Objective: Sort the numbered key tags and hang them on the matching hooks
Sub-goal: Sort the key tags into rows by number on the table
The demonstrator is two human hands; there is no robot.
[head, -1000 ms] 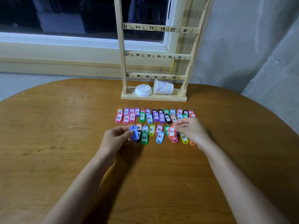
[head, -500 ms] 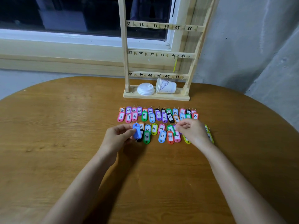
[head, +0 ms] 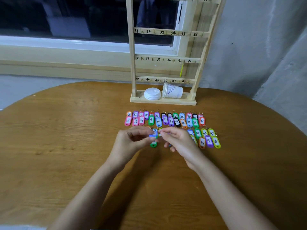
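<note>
Rows of coloured numbered key tags [head: 166, 121] lie on the round wooden table [head: 66, 146] in front of a wooden hook rack [head: 166, 60] with numbered rails. A yellow-green tag [head: 181, 70] hangs from the hook at 41. My left hand [head: 131, 143] pinches a blue tag [head: 153, 133] just above the table. My right hand [head: 179, 141] meets it from the right, fingertips pinching at the blue tag's ring end. A green tag [head: 153, 144] peeks out below my hands, which hide several other tags.
A white lid [head: 152, 93] and a paper cup [head: 172, 92] lying on its side rest on the rack's base. A window and sill run behind the table, a grey wall stands to the right. Bare tabletop stretches left and toward me.
My right hand left the tags at the right and moved left to meet the blue tag held by my left hand. The view tilted up and closer to the rack.
</note>
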